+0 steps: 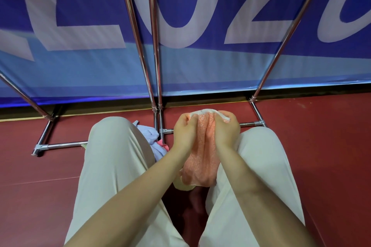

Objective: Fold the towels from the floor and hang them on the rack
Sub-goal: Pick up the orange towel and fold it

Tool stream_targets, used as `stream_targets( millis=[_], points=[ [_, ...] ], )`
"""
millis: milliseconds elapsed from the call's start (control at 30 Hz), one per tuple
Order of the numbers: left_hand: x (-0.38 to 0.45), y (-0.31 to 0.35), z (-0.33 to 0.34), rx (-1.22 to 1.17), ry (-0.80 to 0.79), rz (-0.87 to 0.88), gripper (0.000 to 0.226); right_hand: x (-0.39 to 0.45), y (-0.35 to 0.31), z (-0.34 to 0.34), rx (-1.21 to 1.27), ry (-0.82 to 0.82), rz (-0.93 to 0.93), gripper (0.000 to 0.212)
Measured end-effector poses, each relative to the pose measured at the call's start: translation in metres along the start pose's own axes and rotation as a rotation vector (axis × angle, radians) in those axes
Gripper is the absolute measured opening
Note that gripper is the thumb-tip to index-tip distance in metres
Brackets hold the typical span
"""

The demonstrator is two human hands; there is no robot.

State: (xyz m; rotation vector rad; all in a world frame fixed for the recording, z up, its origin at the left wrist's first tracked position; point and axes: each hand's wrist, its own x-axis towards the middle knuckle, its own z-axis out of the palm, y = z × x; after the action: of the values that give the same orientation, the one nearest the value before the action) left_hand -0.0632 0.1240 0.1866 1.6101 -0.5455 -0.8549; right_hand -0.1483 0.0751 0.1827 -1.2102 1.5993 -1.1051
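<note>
2 hands, left hand (185, 127) and right hand (226, 128), grip orange towel (201, 158) top.

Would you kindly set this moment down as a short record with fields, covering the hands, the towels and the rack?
left hand: left hand grips the top edge of the orange towel
right hand: right hand grips the same edge, close beside the left
orange towel: held up between the knees, hanging down bunched, not yet folded
other towels: pale blue towel heaped on the red floor by the left knee, a pink one partly under it
rack: chrome rack stands ahead, before a blue banner; no towel seen on its visible bars
</note>
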Motion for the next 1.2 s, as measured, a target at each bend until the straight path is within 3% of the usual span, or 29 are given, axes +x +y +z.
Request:
stream_targets(
  millis=[267, 500, 700, 833, 967, 1033, 1133, 1200],
  points=[
    [-0.005, 0.001, 0.004, -0.130, 0.038, -0.010, 0.015, -0.023, -0.010, 0.006, 0.123, -0.121, -0.151, 0.018],
    [-0.005, 0.003, 0.003, -0.147, -0.013, 0.091, 0.018, -0.029, -0.017, 0.002, 0.218, -0.214, -0.196, 0.022],
    [-0.003, 0.007, -0.001, -0.200, -0.052, 0.054, 0.023, -0.035, -0.025, 0.000, 0.316, -0.318, -0.168, 0.017],
    [0.005, 0.010, -0.007, -0.233, -0.039, -0.001, 0.025, -0.028, -0.027, -0.002, 0.161, -0.450, -0.306, 0.017],
    [0.004, 0.006, -0.010, -0.188, -0.079, 0.008, 0.027, -0.020, -0.019, -0.005, -0.140, -0.321, -0.532, 0.016],
    [0.005, 0.004, -0.012, -0.204, -0.102, -0.004, 0.025, -0.014, -0.013, -0.005, -0.215, -0.224, -0.588, 0.032],
    [0.006, 0.006, -0.017, -0.229, -0.175, -0.040, 0.027, -0.007, -0.011, -0.006, -0.215, -0.221, -0.472, 0.060],
    [0.004, 0.008, -0.019, -0.258, -0.214, -0.107, 0.039, -0.009, -0.013, -0.007, -0.151, -0.351, -0.266, 0.050]
  ],
)
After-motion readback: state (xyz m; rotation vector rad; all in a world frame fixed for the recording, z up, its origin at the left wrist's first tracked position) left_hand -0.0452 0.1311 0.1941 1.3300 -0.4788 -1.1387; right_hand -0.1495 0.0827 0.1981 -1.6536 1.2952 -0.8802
